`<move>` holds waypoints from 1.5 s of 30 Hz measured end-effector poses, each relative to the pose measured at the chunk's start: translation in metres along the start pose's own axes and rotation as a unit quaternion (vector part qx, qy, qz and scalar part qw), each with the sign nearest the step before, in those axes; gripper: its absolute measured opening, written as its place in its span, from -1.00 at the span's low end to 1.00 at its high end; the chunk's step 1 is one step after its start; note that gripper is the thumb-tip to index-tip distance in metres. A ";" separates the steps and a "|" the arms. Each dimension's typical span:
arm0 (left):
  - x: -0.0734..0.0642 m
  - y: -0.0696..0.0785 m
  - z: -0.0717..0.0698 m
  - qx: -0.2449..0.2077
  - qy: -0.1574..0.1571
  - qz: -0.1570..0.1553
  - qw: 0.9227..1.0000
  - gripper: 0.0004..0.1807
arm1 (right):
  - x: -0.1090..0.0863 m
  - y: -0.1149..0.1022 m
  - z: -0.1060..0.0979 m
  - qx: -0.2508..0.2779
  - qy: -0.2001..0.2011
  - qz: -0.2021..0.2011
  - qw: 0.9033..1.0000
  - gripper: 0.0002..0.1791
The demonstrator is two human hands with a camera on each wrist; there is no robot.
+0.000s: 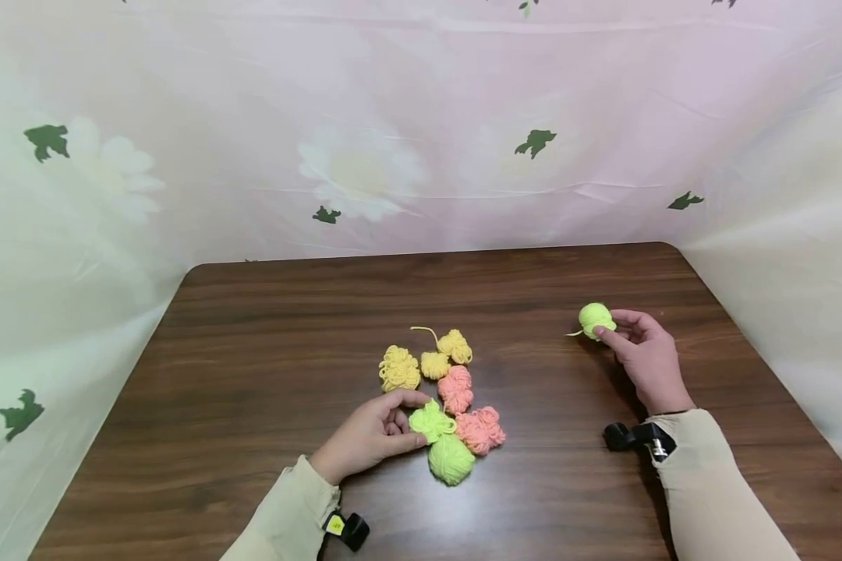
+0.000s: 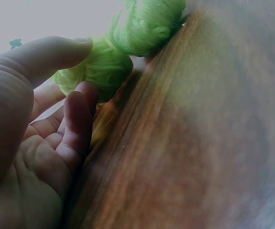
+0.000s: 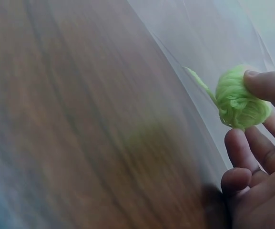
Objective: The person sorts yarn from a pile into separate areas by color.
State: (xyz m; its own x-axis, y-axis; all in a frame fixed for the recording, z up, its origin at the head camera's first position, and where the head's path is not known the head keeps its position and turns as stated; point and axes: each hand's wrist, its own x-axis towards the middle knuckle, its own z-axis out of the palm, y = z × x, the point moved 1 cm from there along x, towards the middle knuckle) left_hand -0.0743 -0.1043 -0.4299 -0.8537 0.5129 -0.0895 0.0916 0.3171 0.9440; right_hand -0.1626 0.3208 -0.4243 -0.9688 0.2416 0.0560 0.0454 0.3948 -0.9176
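My right hand point(image 1: 649, 358) pinches a small lime-green yarn ball point(image 1: 596, 318) between thumb and fingers on the right side, with a loose yarn tail sticking out to its left. In the right wrist view the same yarn ball point(image 3: 239, 98) is held up off the table. At the middle, my left hand point(image 1: 373, 436) grips another lime-green yarn ball point(image 1: 431, 421) by its left side. In the left wrist view the thumb and fingers pinch that ball point(image 2: 106, 67). Touching it in front lies a rounder lime-green yarn ball point(image 1: 452, 460).
Two coral yarn balls point(image 1: 455, 389) point(image 1: 480, 430) lie right of and behind the left hand's ball. Behind them are three yellow yarn balls point(image 1: 399, 369) point(image 1: 434, 365) point(image 1: 455, 347), one with a loose tail. The wooden table point(image 1: 288, 312) meets a flowered cloth backdrop point(image 1: 421, 140).
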 end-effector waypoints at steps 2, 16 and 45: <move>0.001 0.000 0.001 -0.003 -0.001 0.002 1.000 -0.48 | 0.000 0.001 -0.003 -0.002 -0.001 -0.001 1.000 -0.64; 0.001 -0.002 0.000 0.000 -0.002 -0.003 1.000 -0.48 | 0.006 0.010 -0.007 0.097 0.000 0.007 0.995 -0.74; 0.002 -0.002 0.001 -0.004 0.002 -0.005 1.000 -0.49 | 0.016 -0.003 0.008 -0.172 -0.079 -0.022 0.982 -0.26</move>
State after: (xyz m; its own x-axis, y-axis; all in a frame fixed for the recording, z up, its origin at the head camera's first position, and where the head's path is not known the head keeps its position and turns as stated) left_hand -0.0753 -0.1030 -0.4324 -0.8564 0.5070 -0.0983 0.0787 0.3163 0.9454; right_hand -0.1799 0.3165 -0.4238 -0.9962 0.0867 0.0060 0.0552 0.6851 -0.7264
